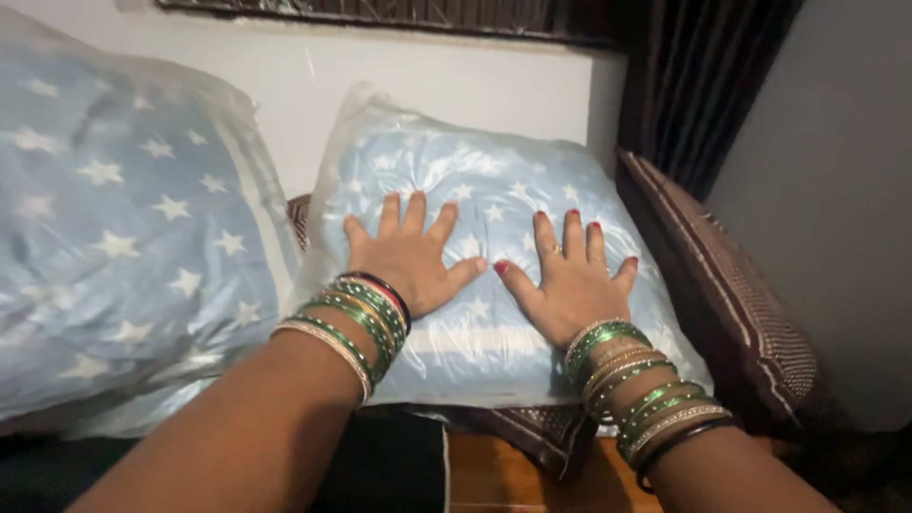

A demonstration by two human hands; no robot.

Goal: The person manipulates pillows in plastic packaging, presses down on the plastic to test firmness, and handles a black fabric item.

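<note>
— Both palms lie flat, fingers spread, gripping nothing: left hand (410, 258) and right hand (570, 280) press the star-printed pillow (494, 190) in crinkly clear plastic.

— Around it?

— A second wrapped star pillow (123, 237) leans on the left; a brown patterned cushion (731, 304) lies right, under a dark curtain (703, 85). The cushion's far edge is lost in shadow.

Two packages show: each is a clear plastic bag around a pale blue pillow with white stars. One bag (494, 237) lies at the middle, squarish and puffed, its film glinting and crinkled at the corners. The other bag (123, 237), larger in view, stands tilted at the left, just beside it
</note>
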